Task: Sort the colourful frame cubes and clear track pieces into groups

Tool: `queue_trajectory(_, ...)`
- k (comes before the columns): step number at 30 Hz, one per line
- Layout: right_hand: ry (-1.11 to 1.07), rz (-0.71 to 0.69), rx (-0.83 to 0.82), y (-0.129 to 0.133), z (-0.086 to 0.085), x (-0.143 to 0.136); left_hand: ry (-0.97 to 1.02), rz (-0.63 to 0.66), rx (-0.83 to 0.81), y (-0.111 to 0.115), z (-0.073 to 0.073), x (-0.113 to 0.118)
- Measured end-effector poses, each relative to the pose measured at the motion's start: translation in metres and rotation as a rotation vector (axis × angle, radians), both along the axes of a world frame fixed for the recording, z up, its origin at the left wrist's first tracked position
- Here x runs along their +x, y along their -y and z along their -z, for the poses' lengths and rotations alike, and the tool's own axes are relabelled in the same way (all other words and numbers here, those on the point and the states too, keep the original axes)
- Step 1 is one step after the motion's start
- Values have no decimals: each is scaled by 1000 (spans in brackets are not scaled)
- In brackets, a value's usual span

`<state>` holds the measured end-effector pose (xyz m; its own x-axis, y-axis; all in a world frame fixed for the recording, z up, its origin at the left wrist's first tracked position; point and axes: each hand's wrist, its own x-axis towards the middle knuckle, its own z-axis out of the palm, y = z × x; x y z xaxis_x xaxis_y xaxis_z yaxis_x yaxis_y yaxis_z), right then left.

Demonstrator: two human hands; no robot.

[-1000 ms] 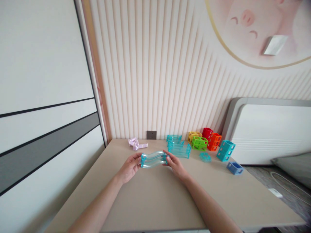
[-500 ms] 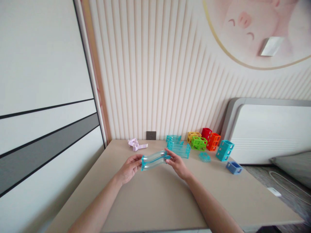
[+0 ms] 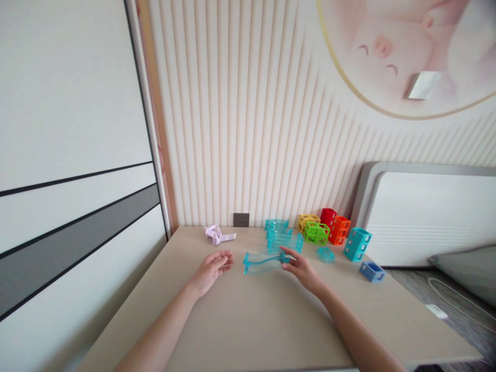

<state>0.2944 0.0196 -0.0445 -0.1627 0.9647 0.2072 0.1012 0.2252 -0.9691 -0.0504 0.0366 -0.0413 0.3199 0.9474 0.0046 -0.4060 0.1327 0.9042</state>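
Observation:
A clear curved track piece with turquoise ends and a turquoise middle rib [image 3: 263,262] is gripped at its right end by my right hand [image 3: 301,268]. Its left end points toward my left hand [image 3: 213,271], which is apart from it with fingers loosely spread and nothing in them. Just behind the held piece, several similar clear turquoise track pieces [image 3: 284,241] stand in a row. A round turquoise piece [image 3: 325,254] lies to the right of my right hand.
Yellow [image 3: 306,222], green [image 3: 316,233], red [image 3: 327,217], orange [image 3: 340,230], teal [image 3: 357,245] and blue [image 3: 372,272] block frames stand at the table's right. A folded lilac strip [image 3: 217,235] lies at back left. A socket [image 3: 241,220] is on the wall behind the table [image 3: 248,320].
My left hand has let go of the track piece and its fingers have opened. My right hand has carried the piece to the right.

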Motion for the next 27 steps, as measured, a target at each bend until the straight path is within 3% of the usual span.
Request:
queue_trajectory(3, 91, 103, -5, 14, 1, 40, -97, -118, 85, -6, 3, -3)
queue_trajectory(6, 148, 203, 28, 25, 4, 69, -364, -339, 285, -24, 6, -10)
queue_trajectory(8, 163, 235, 38, 30, 8, 79, -565, -502, 394, -42, 7, -18)
queue_trajectory(12, 181, 230, 64, 28, 17, 81, -711, -674, 445, -83, 2, -29)
queue_trajectory(19, 421, 281, 132, 24, 22, 75, -927, -730, 462, -129, 4, -29)
queue_trajectory(27, 504, 306, 152, 26, 20, 65, -1021, -697, 408, -131, 17, -30)
